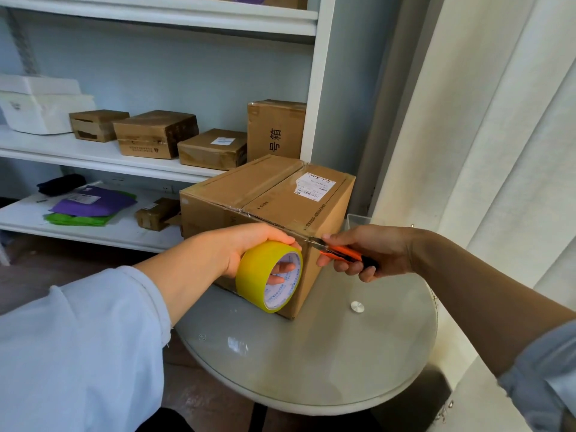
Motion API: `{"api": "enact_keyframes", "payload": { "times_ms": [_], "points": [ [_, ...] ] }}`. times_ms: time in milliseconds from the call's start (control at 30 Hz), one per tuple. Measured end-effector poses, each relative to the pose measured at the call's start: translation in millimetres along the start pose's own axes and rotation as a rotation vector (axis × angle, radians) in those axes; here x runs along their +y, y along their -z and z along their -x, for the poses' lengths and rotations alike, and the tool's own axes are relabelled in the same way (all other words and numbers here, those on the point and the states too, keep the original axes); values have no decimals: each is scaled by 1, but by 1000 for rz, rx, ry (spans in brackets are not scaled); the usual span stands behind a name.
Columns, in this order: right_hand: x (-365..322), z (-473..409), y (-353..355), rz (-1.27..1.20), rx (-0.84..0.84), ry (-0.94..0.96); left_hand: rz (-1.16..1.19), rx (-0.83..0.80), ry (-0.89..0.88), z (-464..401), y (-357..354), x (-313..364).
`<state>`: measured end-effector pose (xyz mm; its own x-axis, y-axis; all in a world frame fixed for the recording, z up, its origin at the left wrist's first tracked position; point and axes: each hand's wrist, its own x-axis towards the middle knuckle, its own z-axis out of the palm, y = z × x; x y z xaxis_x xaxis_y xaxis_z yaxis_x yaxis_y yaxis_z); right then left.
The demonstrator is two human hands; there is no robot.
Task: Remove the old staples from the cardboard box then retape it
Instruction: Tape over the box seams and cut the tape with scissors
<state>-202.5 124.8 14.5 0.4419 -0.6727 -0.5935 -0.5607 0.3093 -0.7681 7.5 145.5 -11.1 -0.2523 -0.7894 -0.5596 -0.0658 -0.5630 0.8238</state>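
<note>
Cardboard box (274,210) sits on the round glass-topped table (327,353), just beyond my fingertips, its top flaps closed and a clear strip of tape running along the seam toward the near edge. A white shipping label (314,186) lies on the top, on the far side from my knuckles.

My left hand (249,247) grasps the yellow roll of tape (269,275): fingers (282,269) are curled through the core and show inside the ring, thumb side over the outer rim. The roll is pressed against the box's near face, just under the top edge, standing on its side with the printed core facing my right.

My right hand (371,252) is clenched around an orange and black utility knife (343,254). Its blade points left, past my fingertips, and its tip meets the box's top near edge, between my two hands and just beside the roll. I cannot tell whether the blade touches the tape strip or only the cardboard.

Beyond the box, well past my reach, white shelves (93,157) carry several smaller brown boxes (156,134), and a lower shelf holds purple and green mailer bags (90,207). To the right of my knife hand hangs a pale curtain (498,135).
</note>
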Motion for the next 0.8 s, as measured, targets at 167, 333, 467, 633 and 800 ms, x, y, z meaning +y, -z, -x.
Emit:
{"api": "enact_keyframes", "payload": {
  "times_ms": [167,333,467,633,800],
  "points": [
    [-16,-10,-17,-15,108,9,-32,24,5,0,1,0],
    [-21,-13,-22,5,157,-9,-33,32,4,-3,5,0],
    [-19,-12,-23,20,181,6,-21,32,7,-5,4,-1],
    [-19,-7,-21,32,185,28,-24,21,-1,-2,3,2],
    [-18,-5,-19,-3,103,0,-16,-10,-1,1,5,2]
  ]
}}
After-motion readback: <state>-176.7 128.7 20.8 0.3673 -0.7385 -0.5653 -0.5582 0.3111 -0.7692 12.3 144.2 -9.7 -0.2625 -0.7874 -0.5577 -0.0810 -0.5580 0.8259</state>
